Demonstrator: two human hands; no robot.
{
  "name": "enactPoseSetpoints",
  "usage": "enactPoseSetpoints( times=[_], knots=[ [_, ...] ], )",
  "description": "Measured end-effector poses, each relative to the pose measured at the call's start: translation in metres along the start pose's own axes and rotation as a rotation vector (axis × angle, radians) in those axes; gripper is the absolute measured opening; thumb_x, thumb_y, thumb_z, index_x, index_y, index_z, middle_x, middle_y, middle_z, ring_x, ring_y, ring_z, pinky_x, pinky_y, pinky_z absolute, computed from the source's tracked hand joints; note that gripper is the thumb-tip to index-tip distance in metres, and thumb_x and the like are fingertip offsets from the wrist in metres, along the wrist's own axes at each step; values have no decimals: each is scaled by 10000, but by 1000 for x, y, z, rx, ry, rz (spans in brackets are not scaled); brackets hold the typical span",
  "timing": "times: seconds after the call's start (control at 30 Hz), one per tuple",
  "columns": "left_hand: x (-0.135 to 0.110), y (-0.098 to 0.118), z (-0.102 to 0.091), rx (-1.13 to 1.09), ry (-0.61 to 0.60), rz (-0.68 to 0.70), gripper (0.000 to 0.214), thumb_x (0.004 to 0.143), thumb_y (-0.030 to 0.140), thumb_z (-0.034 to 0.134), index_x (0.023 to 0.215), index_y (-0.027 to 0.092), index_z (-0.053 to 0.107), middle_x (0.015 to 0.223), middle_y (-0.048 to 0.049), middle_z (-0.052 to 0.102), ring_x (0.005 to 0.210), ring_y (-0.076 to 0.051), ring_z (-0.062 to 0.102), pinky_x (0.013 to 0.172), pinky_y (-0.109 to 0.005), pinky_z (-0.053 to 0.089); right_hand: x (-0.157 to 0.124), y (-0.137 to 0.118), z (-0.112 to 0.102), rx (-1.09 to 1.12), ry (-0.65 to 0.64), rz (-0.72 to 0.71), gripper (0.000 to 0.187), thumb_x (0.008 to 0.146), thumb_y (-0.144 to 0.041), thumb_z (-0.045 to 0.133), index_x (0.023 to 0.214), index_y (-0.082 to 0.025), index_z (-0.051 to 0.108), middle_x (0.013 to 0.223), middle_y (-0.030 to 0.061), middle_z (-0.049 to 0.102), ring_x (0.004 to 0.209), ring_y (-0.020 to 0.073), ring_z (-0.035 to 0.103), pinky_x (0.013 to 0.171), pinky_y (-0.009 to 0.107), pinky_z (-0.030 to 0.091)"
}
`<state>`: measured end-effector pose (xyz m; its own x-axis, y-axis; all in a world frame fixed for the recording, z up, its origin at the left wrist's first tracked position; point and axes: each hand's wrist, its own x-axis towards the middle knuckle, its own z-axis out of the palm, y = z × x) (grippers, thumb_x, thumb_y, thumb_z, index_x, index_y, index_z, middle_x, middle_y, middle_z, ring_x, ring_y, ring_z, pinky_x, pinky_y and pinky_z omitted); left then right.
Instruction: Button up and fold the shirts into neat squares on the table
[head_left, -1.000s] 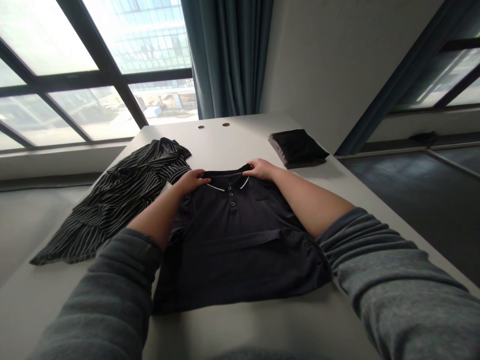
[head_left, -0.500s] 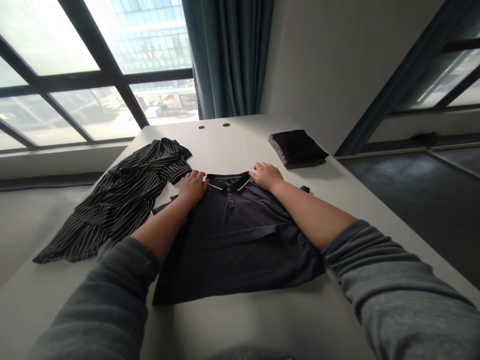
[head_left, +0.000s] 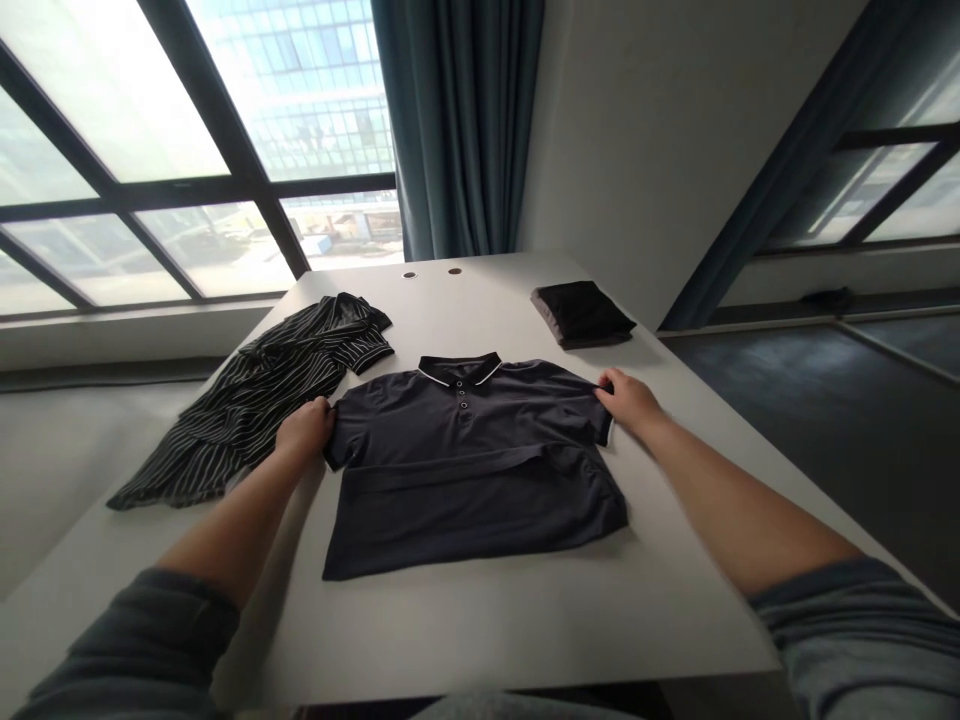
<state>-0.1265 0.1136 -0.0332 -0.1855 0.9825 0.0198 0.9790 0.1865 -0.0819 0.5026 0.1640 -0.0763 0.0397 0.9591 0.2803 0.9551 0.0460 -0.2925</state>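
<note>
A dark grey polo shirt (head_left: 472, 500) lies front up on the white table, its collar at the far side and its short sleeves spread to both sides. White piping edges the black collar. A crease crosses the body below the chest. My left hand (head_left: 306, 428) is closed on the edge of the left sleeve, close beside a striped shirt. On the other side, my right hand (head_left: 628, 398) pinches the right sleeve near its upper edge.
The black-and-white striped shirt (head_left: 262, 400) lies rumpled along the table's left side. A folded stack of dark clothes (head_left: 581, 312) sits at the far right of the white table (head_left: 495, 635). Behind are two cable holes (head_left: 454, 271), a curtain (head_left: 459, 130) and windows.
Both hands have moved outward from beside the collar to the sleeves, which are now spread out. The view has shifted slightly.
</note>
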Motion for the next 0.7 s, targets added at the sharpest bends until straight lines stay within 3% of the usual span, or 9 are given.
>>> enactPoseSetpoints(
  times=[0.17,0.23,0.33,0.4,0.47,0.53,0.63,0.7],
  knots=[
    [-6,0,-10,36,88,-20,363,1015,333,406,1202,157,662,1205,-200,682,1093,-347,661,863,-411,514,9,-1,-17,81,-54,180,267,839,-260,663,1092,-178,675,997,112,729,855,245,656,754,323,485],
    [-16,5,-17,47,148,3,362,996,288,435,1238,160,671,1265,-212,651,1151,-373,623,892,-442,510,6,-6,-22,6,-16,139,294,835,-193,633,1120,-149,692,1038,155,714,922,274,652,829,365,510],
    [-44,21,-28,-33,254,138,369,993,280,464,1274,181,680,1345,-186,628,1204,-376,593,967,-497,504,-11,-25,-27,-65,83,-40,297,880,-189,589,1139,-148,728,1216,199,669,1143,327,607,1026,455,486],
    [-74,32,-30,-158,263,315,353,1016,328,468,1258,202,692,1338,-148,652,1218,-337,605,1041,-493,495,-35,-43,-28,-19,65,-204,302,945,-258,557,1178,-183,736,1290,165,656,1245,316,576,1128,457,446],
    [-111,41,-24,-271,201,550,369,1035,417,487,1296,249,686,1390,-106,645,1301,-301,585,1128,-472,466,-68,-61,-30,73,-26,-417,352,999,-349,530,1255,-204,724,1347,143,647,1316,305,557,1189,466,416],
    [-148,44,-12,-303,136,687,432,1020,483,536,1409,323,634,1538,-68,557,1415,-304,516,1192,-497,425,-105,-73,-32,133,-154,-532,448,1028,-453,517,1387,-236,672,1494,127,579,1428,316,494,1235,506,373],
    [-187,38,12,-274,77,727,563,1005,502,573,1553,388,506,1689,-42,392,1536,-330,391,1226,-544,393,-152,-81,-34,113,-340,-545,603,1018,-584,526,1553,-308,537,1694,99,370,1552,356,355,1276,595,272],
    [-198,32,22,-248,52,708,584,1028,487,534,1597,390,447,1723,-37,327,1572,-327,337,1246,-550,369,-172,-80,-37,83,-400,-513,671,1003,-619,538,1606,-334,460,1743,92,251,1588,380,272,1282,631,226]
  ],
)
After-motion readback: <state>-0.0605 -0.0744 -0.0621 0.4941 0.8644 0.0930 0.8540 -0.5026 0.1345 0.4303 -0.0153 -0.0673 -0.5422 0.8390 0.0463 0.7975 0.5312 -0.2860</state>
